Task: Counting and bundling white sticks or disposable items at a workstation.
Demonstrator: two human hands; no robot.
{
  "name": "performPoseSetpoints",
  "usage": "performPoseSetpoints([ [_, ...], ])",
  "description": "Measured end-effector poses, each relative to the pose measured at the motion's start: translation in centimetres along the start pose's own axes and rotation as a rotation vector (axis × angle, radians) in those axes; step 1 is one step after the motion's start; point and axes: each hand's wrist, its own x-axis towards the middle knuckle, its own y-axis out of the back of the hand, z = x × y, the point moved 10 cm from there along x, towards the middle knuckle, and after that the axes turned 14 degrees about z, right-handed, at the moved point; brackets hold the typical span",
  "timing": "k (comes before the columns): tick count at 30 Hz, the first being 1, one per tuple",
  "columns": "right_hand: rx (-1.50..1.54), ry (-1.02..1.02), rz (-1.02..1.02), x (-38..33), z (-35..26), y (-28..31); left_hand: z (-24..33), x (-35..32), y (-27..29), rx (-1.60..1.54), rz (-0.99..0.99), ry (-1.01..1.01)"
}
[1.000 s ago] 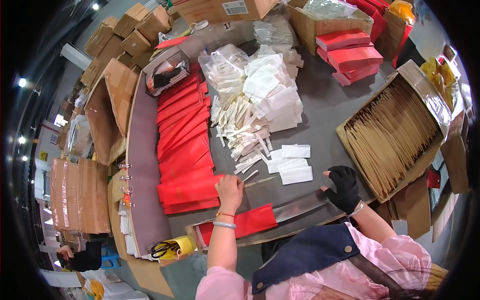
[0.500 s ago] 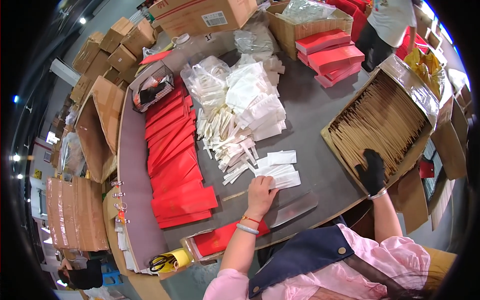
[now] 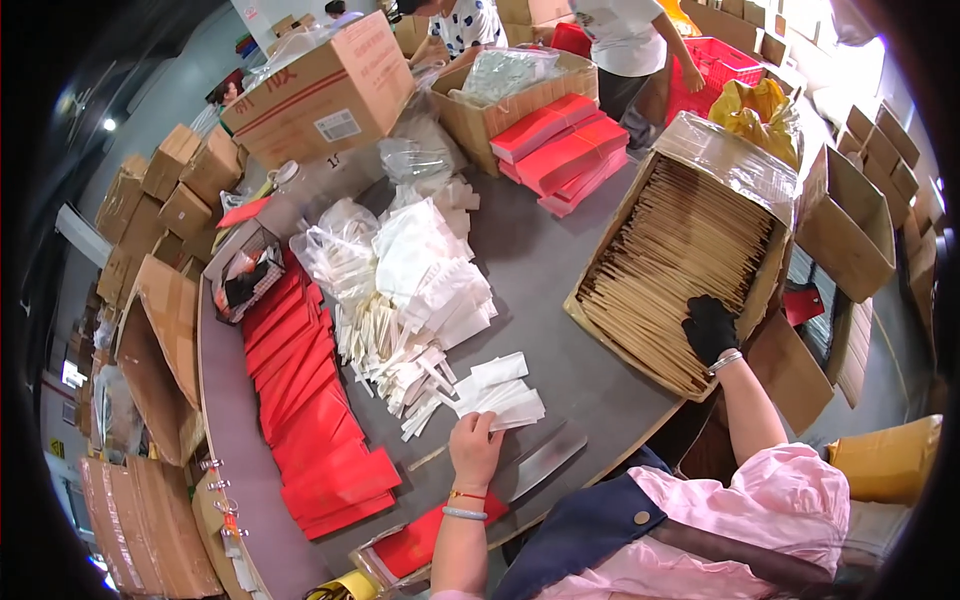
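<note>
My bare left hand is at the near edge of a small stack of white paper sleeves, its thumb and fingertips closed on the lowest one. My right hand, in a black glove, lies on tightly packed thin brown strips in an open carton. Its fingers look spread over the strips; nothing shows lifted in them. Beyond my left hand is a large loose pile of white sleeves. Beside my left wrist lie a red envelope and a clear plastic strip.
A long row of overlapping red envelopes lines the table's left side. Red bundles and a carton with clear bags stand at the back. A wire basket sits back left. Other people work beyond the table.
The whole view has shifted, showing more of the far side. My left hand stays at the white sleeves. My right hand remains on the brown strips, its fingers slightly repositioned.
</note>
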Motion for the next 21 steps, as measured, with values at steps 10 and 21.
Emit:
performPoseSetpoints([
  [10, -0.140, 0.039, -0.039, -0.1, -0.9, -1.1, 0.0, 0.0, -0.3, -0.030, -0.008, 0.014],
  [21, 0.019, -0.080, 0.221, -0.1, 0.5, 1.0, -0.1, 0.2, -0.1, -0.153, -0.112, 0.186],
])
